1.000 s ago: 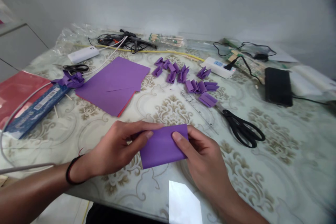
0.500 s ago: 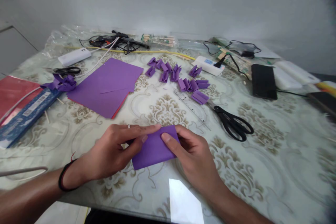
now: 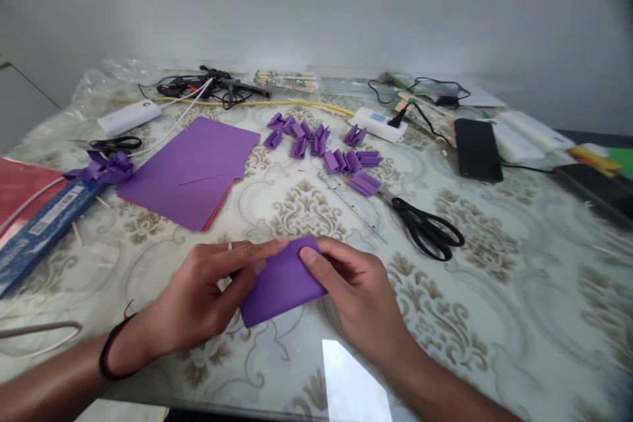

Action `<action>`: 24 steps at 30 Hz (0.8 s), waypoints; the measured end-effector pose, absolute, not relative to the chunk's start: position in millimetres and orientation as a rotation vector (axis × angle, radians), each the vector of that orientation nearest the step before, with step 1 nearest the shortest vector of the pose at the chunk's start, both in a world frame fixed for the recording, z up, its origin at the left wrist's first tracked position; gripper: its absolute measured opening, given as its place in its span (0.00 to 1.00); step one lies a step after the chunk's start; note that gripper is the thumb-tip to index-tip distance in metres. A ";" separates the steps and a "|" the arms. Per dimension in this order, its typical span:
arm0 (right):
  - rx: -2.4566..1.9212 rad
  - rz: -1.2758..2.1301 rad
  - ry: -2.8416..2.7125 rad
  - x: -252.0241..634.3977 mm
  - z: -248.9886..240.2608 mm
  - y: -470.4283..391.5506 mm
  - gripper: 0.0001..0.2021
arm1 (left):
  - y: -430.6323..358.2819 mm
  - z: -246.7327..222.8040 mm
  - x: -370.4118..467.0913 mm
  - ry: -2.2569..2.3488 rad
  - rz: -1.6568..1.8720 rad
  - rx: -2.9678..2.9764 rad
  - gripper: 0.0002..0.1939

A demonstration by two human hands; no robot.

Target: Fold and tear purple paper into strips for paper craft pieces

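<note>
A small folded piece of purple paper (image 3: 281, 287) is held between both hands above the patterned table. My left hand (image 3: 208, 290) grips its left side, with the index finger stretched along the top edge and the thumb on the front. On the right side, my right hand (image 3: 356, 297) pinches it, thumb in front and the other fingers behind. Several folded purple paper pieces (image 3: 364, 182) lie beyond the hands. Black-handled scissors (image 3: 428, 227) and a clear ruler (image 3: 353, 208) lie close to them.
Large purple sheets (image 3: 192, 168) lie over red paper at the left. Beside them are crumpled purple paper (image 3: 106, 168), a blue box (image 3: 49, 227) and small scissors (image 3: 116, 144). Farther back are a power strip (image 3: 378, 124), cables and a black phone (image 3: 478, 150).
The camera view has shifted, so the table items appear farther left. Both hands keep their hold on the purple paper, which looks slightly more tilted.
</note>
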State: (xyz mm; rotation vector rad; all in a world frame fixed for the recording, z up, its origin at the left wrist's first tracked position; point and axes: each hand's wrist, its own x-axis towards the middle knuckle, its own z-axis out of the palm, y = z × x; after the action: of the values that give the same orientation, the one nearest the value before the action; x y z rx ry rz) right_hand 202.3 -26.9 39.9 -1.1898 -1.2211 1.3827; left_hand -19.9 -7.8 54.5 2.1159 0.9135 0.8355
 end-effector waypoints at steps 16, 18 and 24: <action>-1.197 1.449 -1.197 203.8 38.8 -23.9 0.12 | -5.5 53.1 -23.1 1.046 0.929 2.097 0.26; -1.249 1.412 -1.220 205.5 38.2 -22.4 0.15 | -5.0 53.0 -23.7 1.111 0.971 2.127 0.25; -1.308 1.367 -1.247 207.2 37.8 -19.2 0.17 | -5.3 53.3 -24.0 1.164 0.954 2.111 0.24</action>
State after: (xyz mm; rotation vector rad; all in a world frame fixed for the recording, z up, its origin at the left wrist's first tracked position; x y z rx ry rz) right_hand 207.2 -19.2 37.8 -1.3075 -1.2470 1.3669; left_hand -24.0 -5.3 53.3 2.1114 1.1637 0.9540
